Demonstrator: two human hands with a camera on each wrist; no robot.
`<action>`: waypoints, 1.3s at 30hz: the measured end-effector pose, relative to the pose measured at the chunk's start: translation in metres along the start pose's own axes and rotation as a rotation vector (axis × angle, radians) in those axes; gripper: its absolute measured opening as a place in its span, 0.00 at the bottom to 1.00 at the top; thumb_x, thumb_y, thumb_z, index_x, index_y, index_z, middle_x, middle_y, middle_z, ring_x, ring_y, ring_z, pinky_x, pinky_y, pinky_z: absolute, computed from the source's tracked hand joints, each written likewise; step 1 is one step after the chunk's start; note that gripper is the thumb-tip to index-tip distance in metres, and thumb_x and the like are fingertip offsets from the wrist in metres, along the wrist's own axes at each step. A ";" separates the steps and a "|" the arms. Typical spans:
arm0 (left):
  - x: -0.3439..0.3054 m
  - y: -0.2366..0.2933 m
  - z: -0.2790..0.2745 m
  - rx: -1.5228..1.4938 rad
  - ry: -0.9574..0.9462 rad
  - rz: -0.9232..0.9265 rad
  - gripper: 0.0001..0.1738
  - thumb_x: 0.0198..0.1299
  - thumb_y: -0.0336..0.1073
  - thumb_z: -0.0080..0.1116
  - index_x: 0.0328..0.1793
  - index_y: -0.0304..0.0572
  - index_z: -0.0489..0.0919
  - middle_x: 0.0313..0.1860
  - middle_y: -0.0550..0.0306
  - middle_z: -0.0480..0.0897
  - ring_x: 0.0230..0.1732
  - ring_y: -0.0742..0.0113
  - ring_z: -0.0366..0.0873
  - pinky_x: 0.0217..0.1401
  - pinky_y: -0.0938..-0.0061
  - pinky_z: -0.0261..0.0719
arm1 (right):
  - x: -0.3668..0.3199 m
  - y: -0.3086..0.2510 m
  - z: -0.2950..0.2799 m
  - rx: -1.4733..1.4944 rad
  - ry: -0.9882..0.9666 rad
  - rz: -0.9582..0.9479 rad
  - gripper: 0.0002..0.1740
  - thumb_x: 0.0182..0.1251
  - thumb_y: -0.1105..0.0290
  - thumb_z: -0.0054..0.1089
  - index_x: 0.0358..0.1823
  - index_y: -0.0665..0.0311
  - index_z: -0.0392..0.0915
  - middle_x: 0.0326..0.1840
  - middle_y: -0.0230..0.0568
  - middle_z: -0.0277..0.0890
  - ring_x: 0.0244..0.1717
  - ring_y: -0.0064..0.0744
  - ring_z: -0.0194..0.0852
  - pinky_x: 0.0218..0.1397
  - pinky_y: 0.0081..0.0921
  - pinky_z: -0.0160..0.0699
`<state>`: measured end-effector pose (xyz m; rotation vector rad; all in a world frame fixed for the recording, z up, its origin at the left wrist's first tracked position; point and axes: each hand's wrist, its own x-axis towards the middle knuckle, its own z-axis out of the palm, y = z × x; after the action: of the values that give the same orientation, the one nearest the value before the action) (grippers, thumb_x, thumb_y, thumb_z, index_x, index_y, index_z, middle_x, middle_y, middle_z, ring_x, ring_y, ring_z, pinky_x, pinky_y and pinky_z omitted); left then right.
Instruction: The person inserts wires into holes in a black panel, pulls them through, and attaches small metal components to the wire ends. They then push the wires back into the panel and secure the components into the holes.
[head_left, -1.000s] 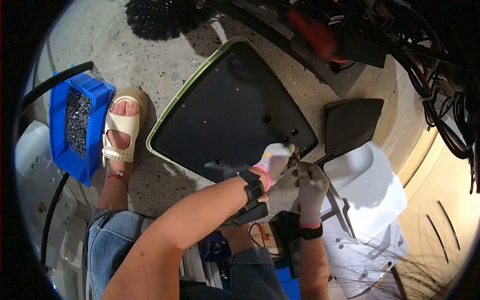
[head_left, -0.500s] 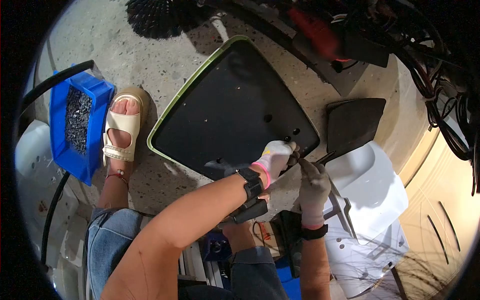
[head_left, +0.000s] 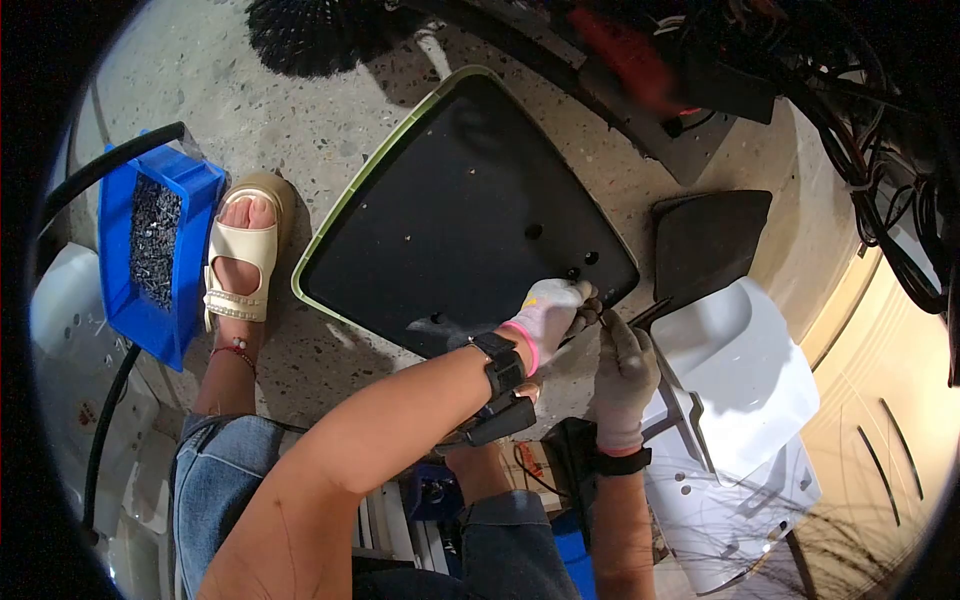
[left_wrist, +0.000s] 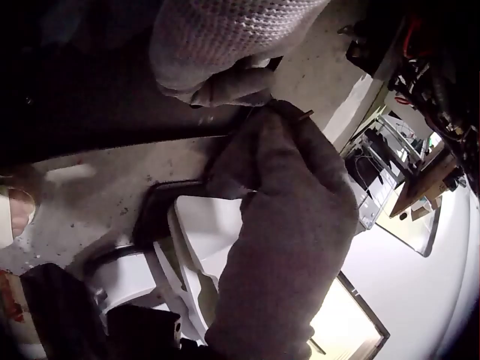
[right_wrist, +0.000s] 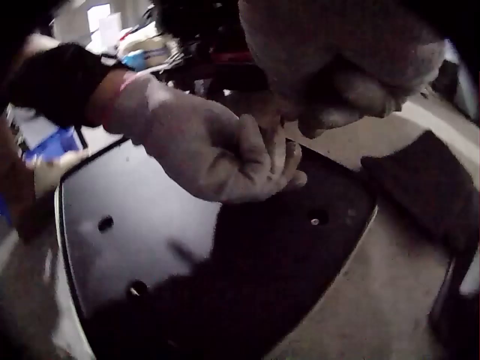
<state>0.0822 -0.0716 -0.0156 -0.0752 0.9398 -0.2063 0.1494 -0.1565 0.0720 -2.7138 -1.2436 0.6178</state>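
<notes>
My left hand (head_left: pixel 555 312), in a pale knit glove with a pink cuff, is over the near right corner of a black panel (head_left: pixel 430 210) with a light green rim. Its fingers are curled, and I cannot tell what lies inside them. Close beside it, my gloved right hand (head_left: pixel 626 372) brings thumb and fingers together, its fingertips right at the left hand's fingers. In the left wrist view a short thin pin-like piece (left_wrist: pixel 305 116) sticks out at the right hand's fingertips. Dark round holes (head_left: pixel 534 232) show in the panel near the hands.
A blue bin (head_left: pixel 195 190) of small dark pieces stands left, beside a sandaled foot (head_left: pixel 245 255). To the right lie a dark flat pad (head_left: pixel 712 240) and white moulded panels (head_left: pixel 760 375). Cables (head_left: pixel 850 170) hang at upper right; a black brush (head_left: pixel 310 35) lies at the top.
The right hand's fingers have straightened somewhat and its fingertips have moved slightly up and right. My left hand has stayed nearly in place, its fingers shifting a little. The panel has not moved.
</notes>
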 end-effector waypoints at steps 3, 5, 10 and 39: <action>0.015 -0.014 -0.005 0.019 -0.005 0.037 0.10 0.63 0.41 0.47 0.38 0.45 0.76 0.30 0.64 0.75 0.28 0.74 0.69 0.31 0.81 0.67 | -0.002 -0.003 0.000 0.501 0.020 0.301 0.13 0.58 0.78 0.54 0.45 0.70 0.77 0.40 0.37 0.78 0.36 0.24 0.75 0.35 0.21 0.74; 0.019 -0.023 -0.006 -0.006 -0.059 0.108 0.11 0.64 0.41 0.46 0.38 0.44 0.75 0.30 0.61 0.75 0.30 0.71 0.70 0.34 0.77 0.68 | 0.001 -0.015 -0.010 0.751 -0.069 0.567 0.13 0.59 0.76 0.55 0.46 0.68 0.77 0.39 0.39 0.78 0.34 0.27 0.75 0.35 0.22 0.74; 0.003 -0.009 0.003 -0.108 -0.046 0.038 0.12 0.64 0.41 0.45 0.38 0.43 0.75 0.30 0.60 0.75 0.30 0.68 0.70 0.35 0.74 0.68 | 0.001 -0.008 -0.006 0.648 -0.117 0.428 0.10 0.58 0.74 0.58 0.41 0.68 0.78 0.38 0.39 0.77 0.34 0.29 0.75 0.36 0.22 0.74; 0.007 -0.005 0.016 0.040 -0.064 0.106 0.12 0.66 0.40 0.44 0.39 0.42 0.76 0.28 0.62 0.75 0.27 0.74 0.71 0.30 0.78 0.71 | 0.013 -0.013 0.002 0.624 0.197 0.654 0.09 0.62 0.70 0.56 0.38 0.71 0.77 0.28 0.36 0.77 0.25 0.18 0.69 0.27 0.16 0.68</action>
<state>0.0979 -0.0784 -0.0109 0.0051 0.8727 -0.1236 0.1466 -0.1383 0.0692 -2.4872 -0.0498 0.6258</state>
